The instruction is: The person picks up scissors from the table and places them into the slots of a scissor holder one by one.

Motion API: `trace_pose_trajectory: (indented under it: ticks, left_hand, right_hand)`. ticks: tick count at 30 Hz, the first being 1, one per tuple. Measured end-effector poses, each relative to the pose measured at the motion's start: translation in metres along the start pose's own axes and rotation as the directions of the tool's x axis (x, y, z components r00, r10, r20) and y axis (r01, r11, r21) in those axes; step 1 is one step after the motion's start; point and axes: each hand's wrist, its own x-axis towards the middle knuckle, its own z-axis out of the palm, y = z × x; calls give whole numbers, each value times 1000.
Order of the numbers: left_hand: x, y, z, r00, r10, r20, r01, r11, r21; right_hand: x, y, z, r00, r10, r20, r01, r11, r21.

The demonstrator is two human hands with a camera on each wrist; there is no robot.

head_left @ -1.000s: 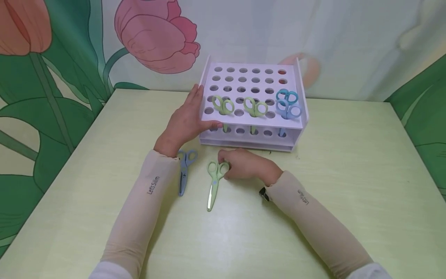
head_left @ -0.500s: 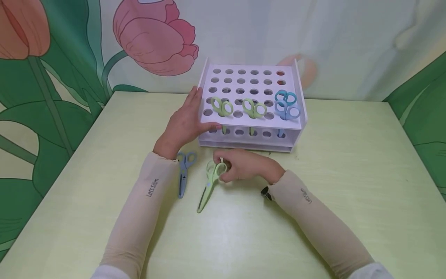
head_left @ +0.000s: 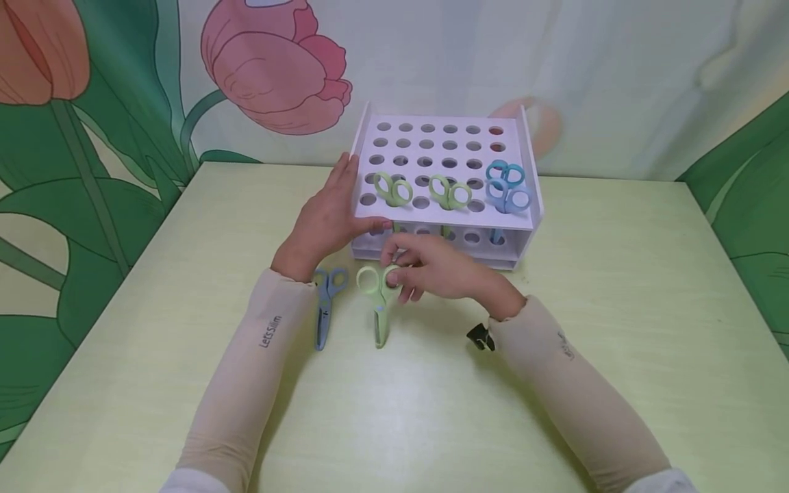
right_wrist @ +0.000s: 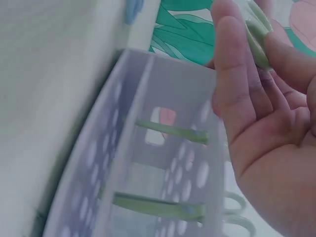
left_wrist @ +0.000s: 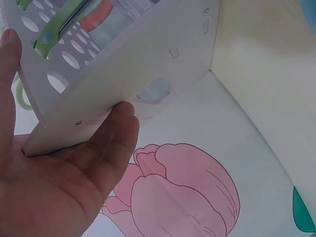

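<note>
My right hand (head_left: 444,267) pinches light green scissors (head_left: 380,308) by a finger loop. They hang blades down in front of the white rack (head_left: 403,212). In the right wrist view, part of the green scissors (right_wrist: 257,44) shows between thumb and fingers. My left hand (head_left: 323,212) holds the rack's left front corner, thumb on the front edge and fingers along the side panel (left_wrist: 148,69). Two more green scissors (head_left: 392,190) stand in the front row of holes. Blue scissors (head_left: 508,196) and teal scissors (head_left: 507,171) stand at the right.
Grey-blue scissors (head_left: 325,308) lie on the pale table (head_left: 394,424) beside my left wrist. A black clip-like piece (head_left: 481,337) sits at my right cuff. Behind the rack hangs a flower-printed curtain (head_left: 431,55). Several rack holes (head_left: 427,145) hold nothing.
My right hand has picked up the green scissors by their loop and raised them toward the rack, turning the blades to point down. The left hand has stayed on the rack.
</note>
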Motion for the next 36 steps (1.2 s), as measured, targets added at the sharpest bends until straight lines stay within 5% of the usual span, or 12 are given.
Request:
trace_pose_trajectory:
  ticks: [7,11,14,18,24,31,33,36]
  left_hand:
    - [-1,0,0,1000,-14,9,14,1000,-4]
    - [0,1,0,999,-33,24,32,999,20]
    - [1,1,0,999,-38,26,37,999,29]
    - [2,1,-1,999,-39,25,38,999,23]
    - [3,3,-1,999,-45,28,45,999,22]
    - [4,4,-1,998,-50,34,49,998,31]
    - [4,4,-1,998,-52,34,51,998,30]
    - [3,4,-1,998,-53,35,52,998,30]
  right_hand:
    - [-14,-20,-13,989,-54,-134,52,998,-21]
    - [-24,-32,-26,956,-99,-275,109,994,20]
    - [-33,-36,-38,900,-179,-396,210,977,34]
    - [-43,-39,-53,787,-275,-553,359,932,47]
    - [-55,-43,-69,638,-283,-716,510,852,118]
    - [-58,-43,-78,521,-245,-817,625,762,171]
    - [-56,-40,-80,499,-233,-834,633,756,168]
    - [-51,-33,-83,479,-217,-850,589,798,128]
